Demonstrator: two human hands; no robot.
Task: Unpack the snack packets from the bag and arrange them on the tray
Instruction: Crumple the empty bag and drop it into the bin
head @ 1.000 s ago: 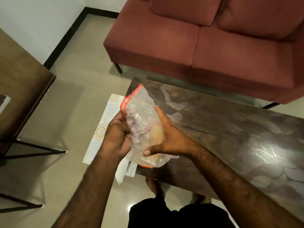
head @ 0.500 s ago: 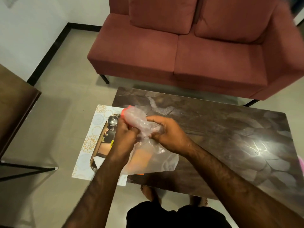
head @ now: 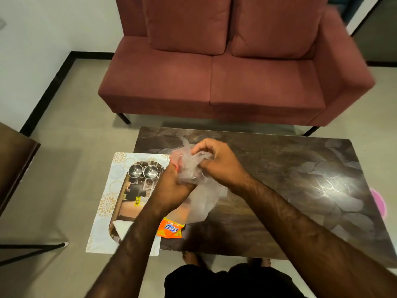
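A clear plastic bag (head: 198, 198) with a red strip at its mouth is bunched between both hands above the left end of the dark coffee table (head: 290, 179). My left hand (head: 171, 186) grips the bag's left side. My right hand (head: 217, 164) pinches the crumpled top from the right. An orange snack packet (head: 170, 229) pokes out under the bag's lower end, at the tray's right edge. The white patterned tray (head: 107, 203) overhangs the table's left end and shows a printed picture with two steel bowls.
A maroon two-seat sofa (head: 225, 82) stands behind the table. A dark wooden table edge (head: 15, 160) with black metal legs is at the left. A pink round object (head: 379, 203) lies on the floor past the table's right end. My feet show under the table's near edge.
The view has tilted up and right. Both hands have crumpled the bag's upper part tighter. The orange packet now shows below the bag beside the tray.
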